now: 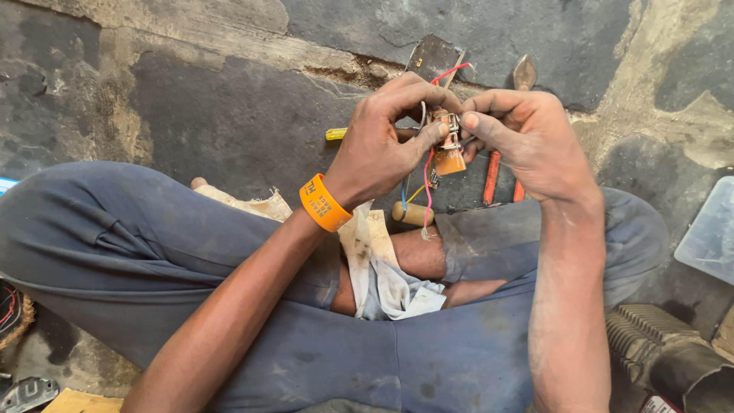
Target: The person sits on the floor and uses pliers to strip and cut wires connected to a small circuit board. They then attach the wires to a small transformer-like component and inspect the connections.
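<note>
My left hand [382, 141] and my right hand [524, 138] meet above my crossed legs, both gripping a small orange electrical part [447, 145] with a metal top. Thin red, pink, blue and yellow wires [427, 183] hang from it, and one red wire loops up over my left fingers. An orange wristband [325, 203] sits on my left wrist. My fingertips pinch the part from both sides.
Pliers with orange-red handles [493, 176] lie on the cracked dark floor behind my hands, beside a yellow-handled tool [335, 134] and a wooden handle [413, 213]. A dirty white cloth [382, 275] rests on my lap. A clear plastic lid [707, 229] and a ribbed metal piece [650, 336] sit at right.
</note>
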Demonstrator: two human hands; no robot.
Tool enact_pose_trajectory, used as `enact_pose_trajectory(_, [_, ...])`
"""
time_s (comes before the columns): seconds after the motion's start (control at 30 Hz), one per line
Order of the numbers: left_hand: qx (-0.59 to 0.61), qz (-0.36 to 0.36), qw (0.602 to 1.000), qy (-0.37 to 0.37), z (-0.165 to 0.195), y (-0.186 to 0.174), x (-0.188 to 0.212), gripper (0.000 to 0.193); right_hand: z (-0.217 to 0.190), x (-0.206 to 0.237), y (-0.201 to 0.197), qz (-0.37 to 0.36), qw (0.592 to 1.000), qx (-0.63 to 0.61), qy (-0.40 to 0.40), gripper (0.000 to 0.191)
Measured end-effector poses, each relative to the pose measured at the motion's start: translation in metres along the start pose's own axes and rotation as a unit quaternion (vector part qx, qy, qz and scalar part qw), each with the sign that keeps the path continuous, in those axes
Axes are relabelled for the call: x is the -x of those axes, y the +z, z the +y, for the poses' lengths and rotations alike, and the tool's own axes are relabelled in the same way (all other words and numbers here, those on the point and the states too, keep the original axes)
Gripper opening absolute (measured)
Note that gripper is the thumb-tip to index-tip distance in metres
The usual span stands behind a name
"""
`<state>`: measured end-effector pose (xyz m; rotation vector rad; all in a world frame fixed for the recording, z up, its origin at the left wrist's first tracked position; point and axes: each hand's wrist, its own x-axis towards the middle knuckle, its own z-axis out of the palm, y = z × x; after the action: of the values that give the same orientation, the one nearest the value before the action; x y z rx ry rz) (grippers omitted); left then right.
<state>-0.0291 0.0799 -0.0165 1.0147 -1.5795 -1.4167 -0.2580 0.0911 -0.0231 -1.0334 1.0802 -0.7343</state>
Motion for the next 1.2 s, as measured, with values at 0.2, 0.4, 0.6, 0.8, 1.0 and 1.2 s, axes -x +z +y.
enact_pose_trajectory(0.2, [0.004,-0.023,1.0,0.008,0.0,-0.001,0.0,0.02,0.003,0.002,-0.004,0.006,0.993,-0.113,0.027,0.014])
enact_pose_trajectory(0.4, [0.001,-0.034,0.999,0.008,0.0,-0.002,0.0,0.02,0.007,0.0,-0.008,0.012,0.991,-0.126,0.033,0.015])
enact_pose_trajectory(0.6, [-0.016,-0.04,0.999,0.006,0.002,-0.001,0.0,0.019,0.006,-0.001,-0.012,-0.025,0.987,-0.147,0.054,0.017])
enact_pose_trajectory(0.8, [-0.032,-0.04,0.999,0.01,0.005,-0.002,0.0,0.02,0.004,0.0,-0.012,-0.031,0.99,-0.126,0.049,0.016])
enact_pose_trajectory(1.0, [-0.014,-0.039,0.999,0.027,0.007,-0.002,0.001,0.023,-0.001,0.002,-0.009,-0.011,0.998,-0.06,0.027,0.016])
enact_pose_trajectory(1.2, [0.003,-0.051,0.998,0.036,0.007,-0.003,0.002,0.023,-0.005,0.006,-0.006,0.0,0.999,-0.038,0.011,0.016])
